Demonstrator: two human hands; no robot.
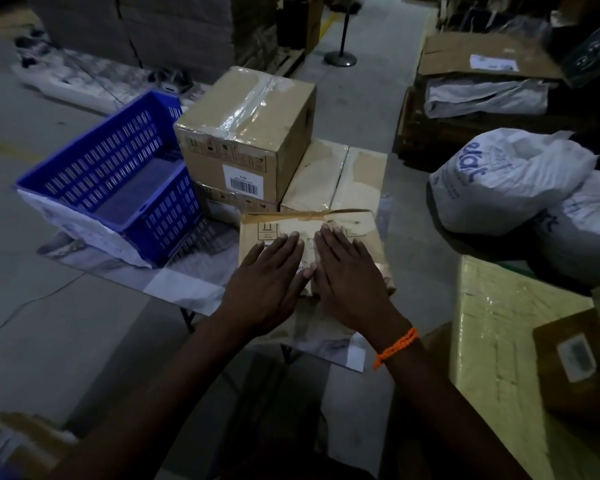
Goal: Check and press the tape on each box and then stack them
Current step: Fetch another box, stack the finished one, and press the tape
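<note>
Left hand (269,289), right hand (352,282) — flat on box (278,224)

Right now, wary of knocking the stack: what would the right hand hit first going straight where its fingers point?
The right hand would probably meet the low taped box right behind the small box it presses; depth is unclear.

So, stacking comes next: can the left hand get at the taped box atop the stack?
Probably yes. The left hand lies flat on the near box; the taped box stands just beyond with nothing between, and the blue crate sits aside.
</note>
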